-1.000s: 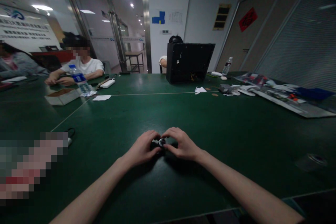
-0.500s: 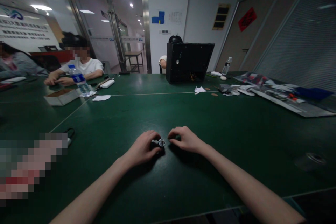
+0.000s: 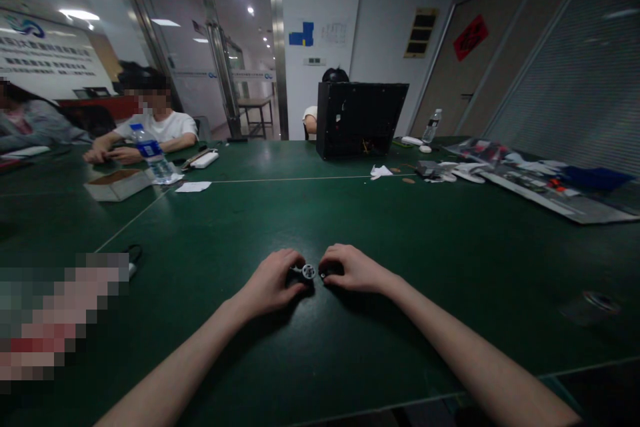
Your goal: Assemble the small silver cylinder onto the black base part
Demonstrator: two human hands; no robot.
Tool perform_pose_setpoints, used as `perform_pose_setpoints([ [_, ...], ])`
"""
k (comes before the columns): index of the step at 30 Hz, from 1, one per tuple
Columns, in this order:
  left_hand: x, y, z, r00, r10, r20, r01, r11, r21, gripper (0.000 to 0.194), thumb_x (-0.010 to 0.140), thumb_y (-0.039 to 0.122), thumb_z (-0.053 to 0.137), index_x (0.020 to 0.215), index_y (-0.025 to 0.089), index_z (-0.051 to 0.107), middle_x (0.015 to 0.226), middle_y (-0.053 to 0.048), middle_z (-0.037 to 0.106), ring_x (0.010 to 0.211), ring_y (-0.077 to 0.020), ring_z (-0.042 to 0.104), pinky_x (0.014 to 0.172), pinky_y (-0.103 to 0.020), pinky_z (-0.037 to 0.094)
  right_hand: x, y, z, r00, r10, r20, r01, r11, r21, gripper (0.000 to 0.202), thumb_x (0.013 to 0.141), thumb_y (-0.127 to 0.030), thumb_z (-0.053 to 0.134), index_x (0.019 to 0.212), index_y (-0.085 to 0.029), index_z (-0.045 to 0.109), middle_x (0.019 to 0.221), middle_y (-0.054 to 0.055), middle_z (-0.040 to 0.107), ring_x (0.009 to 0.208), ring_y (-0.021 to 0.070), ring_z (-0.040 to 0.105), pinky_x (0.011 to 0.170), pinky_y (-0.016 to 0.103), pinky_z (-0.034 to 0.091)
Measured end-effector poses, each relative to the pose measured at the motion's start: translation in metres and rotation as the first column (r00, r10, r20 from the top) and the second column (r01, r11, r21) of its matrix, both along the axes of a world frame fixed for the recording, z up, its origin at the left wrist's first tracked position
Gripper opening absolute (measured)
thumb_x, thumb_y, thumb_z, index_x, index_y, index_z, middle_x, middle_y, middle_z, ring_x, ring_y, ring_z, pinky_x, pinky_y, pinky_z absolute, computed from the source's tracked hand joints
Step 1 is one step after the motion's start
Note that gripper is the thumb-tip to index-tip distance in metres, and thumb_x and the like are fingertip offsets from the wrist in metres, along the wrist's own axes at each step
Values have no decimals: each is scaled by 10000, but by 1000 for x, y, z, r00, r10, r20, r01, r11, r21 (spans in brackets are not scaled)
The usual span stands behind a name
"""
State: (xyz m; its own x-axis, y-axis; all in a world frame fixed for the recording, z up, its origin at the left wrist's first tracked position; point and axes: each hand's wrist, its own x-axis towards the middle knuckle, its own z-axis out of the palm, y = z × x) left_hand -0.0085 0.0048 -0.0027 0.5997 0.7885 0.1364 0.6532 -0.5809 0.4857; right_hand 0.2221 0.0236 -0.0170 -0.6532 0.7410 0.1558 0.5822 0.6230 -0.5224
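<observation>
Around a small dark object with a silver spoked wheel (image 3: 309,271), the fingers and thumb of my left hand (image 3: 277,282) are closed; the wheel faces the gap between my hands. Just to the right, my right hand (image 3: 353,269) has its fingers and thumb curled round a tiny dark piece with a light spot (image 3: 323,275), too small to name. A narrow gap separates the two hands, low over the green table (image 3: 280,360).
A white box (image 3: 119,187) and a water bottle (image 3: 153,157) stand at the left near a seated person (image 3: 160,125). Beyond my hands is a black case (image 3: 363,120) with a person behind it. A tray (image 3: 560,197) lies right; a round metal can (image 3: 591,308) is nearer.
My right hand has shifted slightly, its fingers curling lower, and a tiny piece now shows at its fingertips. My left hand and the wheel are almost unmoved.
</observation>
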Motion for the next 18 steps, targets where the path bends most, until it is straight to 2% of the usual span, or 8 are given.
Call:
perform_pose_setpoints([
  [5,0,1,-2,999,0,-35,0,1000,23,264,775,305,624,1001,189,553,955,-52,601,865,-214,545,768,-323,420,-10,-7,3,991,-28,-128,33,999,40,334,760,-298,687,1063,-183,603,986,54,641,891,182,579,805,325,436],
  [13,0,1,-3,999,13,-51,-12,999,33,233,778,303,613,965,189,537,927,-53,600,835,-213,548,750,-326,430,-36,-15,-15,970,-135,-204,156,983,92,244,745,-265,713,943,-167,608,912,50,648,850,188,570,776,326,429],
  [15,0,1,-3,999,18,-45,-17,999,30,255,768,304,628,975,188,534,939,-55,602,844,-217,553,751,-330,434,-36,-16,-11,967,-141,-214,165,981,99,224,762,-276,701,941,-173,615,908,48,652,853,188,574,789,330,428],
  [18,-2,2,-4,999,35,-35,-34,999,22,325,748,343,662,1001,186,531,970,-63,605,874,-229,559,761,-342,441,-23,-18,6,953,-181,-244,215,969,119,210,799,-307,667,963,-185,620,928,50,657,870,193,582,807,340,436],
])
